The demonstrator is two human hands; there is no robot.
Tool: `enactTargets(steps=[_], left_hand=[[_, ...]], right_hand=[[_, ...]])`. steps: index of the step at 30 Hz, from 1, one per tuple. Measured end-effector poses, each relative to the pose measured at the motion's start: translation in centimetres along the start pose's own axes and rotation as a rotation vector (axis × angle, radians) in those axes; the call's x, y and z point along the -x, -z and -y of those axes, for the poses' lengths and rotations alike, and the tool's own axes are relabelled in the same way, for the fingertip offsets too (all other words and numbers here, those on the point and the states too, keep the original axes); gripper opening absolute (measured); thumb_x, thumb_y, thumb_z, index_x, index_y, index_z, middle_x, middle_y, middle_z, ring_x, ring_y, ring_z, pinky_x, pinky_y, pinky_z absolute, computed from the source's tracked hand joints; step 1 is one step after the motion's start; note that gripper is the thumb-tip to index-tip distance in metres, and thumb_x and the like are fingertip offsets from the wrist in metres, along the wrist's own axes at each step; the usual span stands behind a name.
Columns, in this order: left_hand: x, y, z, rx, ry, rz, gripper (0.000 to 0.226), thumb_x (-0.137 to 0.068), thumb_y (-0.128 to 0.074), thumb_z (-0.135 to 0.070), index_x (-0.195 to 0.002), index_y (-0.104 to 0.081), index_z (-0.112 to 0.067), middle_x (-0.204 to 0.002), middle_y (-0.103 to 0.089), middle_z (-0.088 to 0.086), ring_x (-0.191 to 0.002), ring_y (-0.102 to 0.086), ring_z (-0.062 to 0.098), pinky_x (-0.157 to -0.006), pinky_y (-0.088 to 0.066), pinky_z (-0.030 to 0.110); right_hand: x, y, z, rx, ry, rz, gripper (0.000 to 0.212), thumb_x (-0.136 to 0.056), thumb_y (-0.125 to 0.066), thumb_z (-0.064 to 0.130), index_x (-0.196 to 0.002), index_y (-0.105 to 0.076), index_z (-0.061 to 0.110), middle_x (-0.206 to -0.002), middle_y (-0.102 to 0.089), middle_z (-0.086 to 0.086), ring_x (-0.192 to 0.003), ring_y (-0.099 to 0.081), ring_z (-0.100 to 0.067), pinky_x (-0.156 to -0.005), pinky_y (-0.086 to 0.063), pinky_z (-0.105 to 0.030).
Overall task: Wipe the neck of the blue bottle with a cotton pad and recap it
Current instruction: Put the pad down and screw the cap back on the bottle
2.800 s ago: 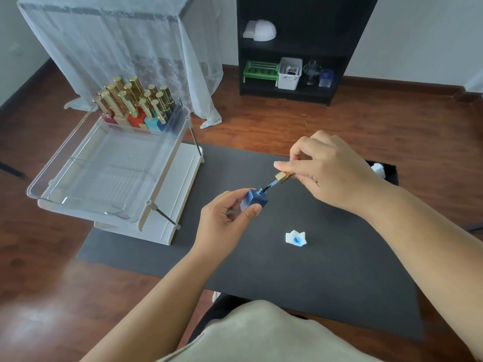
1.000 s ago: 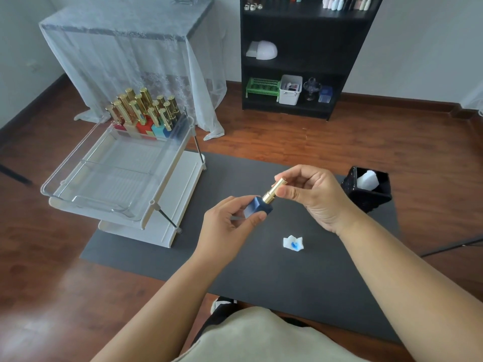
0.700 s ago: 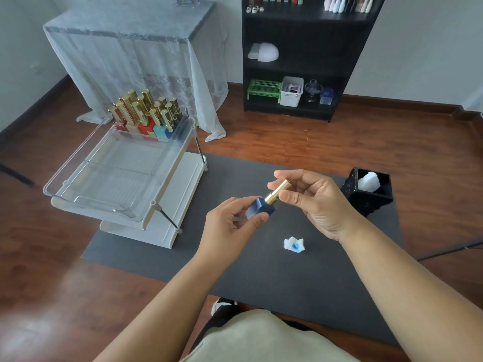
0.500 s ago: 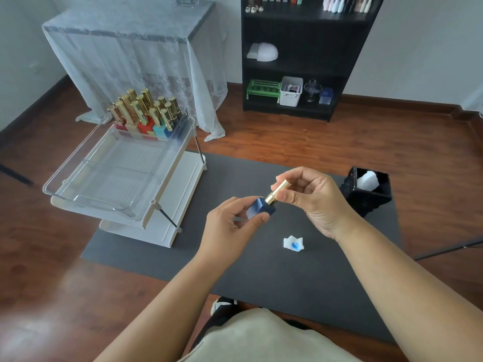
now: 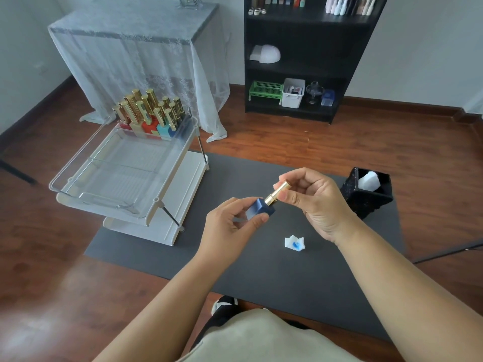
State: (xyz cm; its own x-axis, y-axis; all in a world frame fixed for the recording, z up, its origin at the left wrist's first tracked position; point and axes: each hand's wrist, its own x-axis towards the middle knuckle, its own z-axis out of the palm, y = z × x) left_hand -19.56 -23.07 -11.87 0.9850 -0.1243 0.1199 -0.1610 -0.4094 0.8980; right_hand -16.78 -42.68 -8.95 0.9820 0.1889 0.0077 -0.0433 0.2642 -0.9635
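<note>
The blue bottle (image 5: 258, 210), a small square block, is tilted in the air above the dark mat (image 5: 274, 273). My left hand (image 5: 230, 227) grips its body between thumb and fingers. A gold cap (image 5: 277, 192) sits on the bottle's neck, and my right hand (image 5: 312, 198) pinches it between thumb and fingertips. A crumpled white cotton pad (image 5: 294, 242) with a blue stain lies on the mat below my right hand, touching neither hand.
A clear two-tier rack (image 5: 125, 176) stands at the mat's left, with several gold-capped bottles (image 5: 150, 112) at its back. A black box (image 5: 368, 195) holding white pads sits at the mat's right. A black shelf unit (image 5: 300, 56) and a draped table (image 5: 136, 48) stand behind.
The cap with its brush, held off the bottle 2.8 s ago, now sits on the neck. Over the last second my right fingers have shifted their grip around the cap.
</note>
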Motion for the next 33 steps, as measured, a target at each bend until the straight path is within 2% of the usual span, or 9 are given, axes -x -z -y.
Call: enactTargets(steps=[3,5,8,13,19,23,27,31,33], left_hand=[[0.1,0.1,0.0,0.008,0.003,-0.003,0.027,-0.086,-0.077,-0.026,-0.112,-0.074,-0.027,-0.086,-0.069,0.002,-0.077,-0.062,0.021,-0.068,-0.054,0.045],[0.1,0.2,0.0,0.002,0.005,-0.004,0.027,-0.086,-0.077,-0.026,-0.112,-0.074,-0.028,-0.086,-0.069,0.002,-0.077,-0.062,0.021,-0.068,-0.054,0.044],[0.3,0.4,0.0,0.008,0.009,0.004,0.027,-0.086,-0.077,-0.025,-0.112,-0.073,-0.031,-0.088,-0.069,0.000,-0.080,-0.062,0.019,-0.068,-0.055,0.041],[0.4,0.6,0.1,0.008,0.010,0.021,0.026,-0.087,-0.076,-0.026,-0.112,-0.073,-0.031,-0.090,-0.069,-0.001,-0.082,-0.063,0.021,-0.069,-0.056,0.044],[0.3,0.9,0.2,0.020,0.017,0.023,0.027,-0.087,-0.075,-0.026,-0.112,-0.071,-0.035,-0.091,-0.069,-0.004,-0.083,-0.063,0.016,-0.069,-0.058,0.037],[0.3,1.1,0.2,0.011,0.014,0.026,0.027,-0.087,-0.075,-0.025,-0.110,-0.069,-0.038,-0.090,-0.069,-0.003,-0.083,-0.063,0.019,-0.069,-0.057,0.041],[-0.1,1.4,0.0,0.015,0.008,0.023,0.026,-0.087,-0.075,-0.027,-0.108,-0.069,-0.040,-0.089,-0.069,-0.001,-0.081,-0.062,0.019,-0.070,-0.056,0.041],[-0.9,2.0,0.1,0.021,0.002,0.042,0.024,-0.087,-0.076,-0.026,-0.109,-0.073,-0.034,-0.088,-0.069,0.004,-0.079,-0.062,0.021,-0.070,-0.055,0.044],[-1.3,2.4,0.2,0.017,-0.002,0.059,0.025,-0.086,-0.076,-0.024,-0.111,-0.074,-0.028,-0.087,-0.068,0.005,-0.078,-0.062,0.022,-0.070,-0.055,0.044]], right_hand=[[0.3,0.1,0.0,-0.034,-0.026,0.032,0.044,-0.067,-0.083,0.017,-0.109,-0.071,0.021,-0.111,-0.073,-0.007,-0.095,-0.065,-0.017,-0.085,-0.052,-0.026],[0.5,0.2,-0.2,-0.045,-0.028,0.040,0.044,-0.071,-0.079,0.015,-0.114,-0.070,0.021,-0.115,-0.071,-0.009,-0.102,-0.065,-0.020,-0.088,-0.051,-0.027],[0.8,-0.2,-0.5,-0.035,-0.009,0.008,0.035,-0.075,-0.074,0.010,-0.110,-0.071,0.016,-0.106,-0.075,-0.010,-0.104,-0.067,-0.021,-0.089,-0.050,-0.026],[0.7,-1.1,-0.6,-0.043,0.006,-0.073,0.030,-0.067,-0.078,0.010,-0.097,-0.071,0.010,-0.089,-0.075,-0.007,-0.089,-0.071,-0.017,-0.079,-0.053,-0.022],[0.9,-1.3,-0.7,-0.105,-0.014,-0.043,0.040,-0.071,-0.076,0.008,-0.109,-0.072,0.016,-0.107,-0.074,-0.012,-0.103,-0.068,-0.024,-0.087,-0.052,-0.026],[0.7,-1.9,-0.7,-0.083,-0.003,-0.085,0.031,-0.068,-0.079,0.012,-0.098,-0.076,0.017,-0.095,-0.076,-0.010,-0.099,-0.071,-0.024,-0.084,-0.053,-0.025],[0.2,-2.4,-0.3,-0.074,0.010,-0.137,0.035,-0.057,-0.088,0.022,-0.090,-0.076,0.018,-0.089,-0.076,-0.006,-0.091,-0.071,-0.019,-0.080,-0.054,-0.024],[0.0,-2.3,-0.1,-0.117,0.005,-0.090,0.037,-0.070,-0.079,0.009,-0.106,-0.075,0.016,-0.109,-0.074,-0.011,-0.108,-0.067,-0.025,-0.088,-0.052,-0.026],[-0.1,-2.6,-0.1,-0.120,0.004,-0.090,0.034,-0.073,-0.077,0.011,-0.106,-0.075,0.016,-0.109,-0.074,-0.012,-0.108,-0.067,-0.027,-0.089,-0.051,-0.027]])
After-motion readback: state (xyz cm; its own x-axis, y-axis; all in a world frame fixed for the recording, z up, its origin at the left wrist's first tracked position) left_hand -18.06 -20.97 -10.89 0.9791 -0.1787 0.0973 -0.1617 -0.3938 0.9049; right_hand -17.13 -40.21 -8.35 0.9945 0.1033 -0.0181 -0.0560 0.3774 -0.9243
